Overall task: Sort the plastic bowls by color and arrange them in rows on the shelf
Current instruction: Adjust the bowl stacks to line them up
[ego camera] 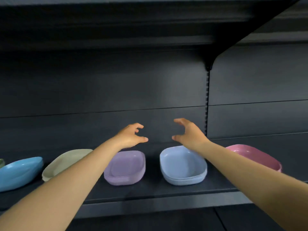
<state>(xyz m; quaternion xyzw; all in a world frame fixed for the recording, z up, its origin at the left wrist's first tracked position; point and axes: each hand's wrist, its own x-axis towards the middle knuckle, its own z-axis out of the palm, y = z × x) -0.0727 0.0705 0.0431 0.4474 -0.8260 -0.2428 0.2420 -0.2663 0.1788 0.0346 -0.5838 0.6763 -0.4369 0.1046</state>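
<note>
**Two bare hands hang above a row of sorted bowls on a dark shelf**

Both forearms reach forward over the dark shelf (pixel 150 190), and both hands are raised above the bowls, holding nothing. The left hand (pixel 130 136) hovers above the far edge of the purple bowl stack (pixel 125 167), thumb pointing right, fingers loosely curved and spread. The right hand (pixel 188 132) mirrors it above the far edge of the pale blue bowl stack (pixel 183 165), fingers bent in a wide claw toward the left hand, thumb low; the fingertips of the two hands stay apart.

Taking the purple stack as the marker: the pale blue stack stands just to its right with a gap between, several nested rims showing at its front. Further right, partly hidden by the right forearm, lies a pink bowl (pixel 255 155). Just left of the purple stack sits a cream bowl (pixel 66 160), partly covered by the left forearm, and beyond it a bright blue bowl (pixel 20 172). All are rounded rectangles, mouths up, long axes running front to back on the shelf.
</note>
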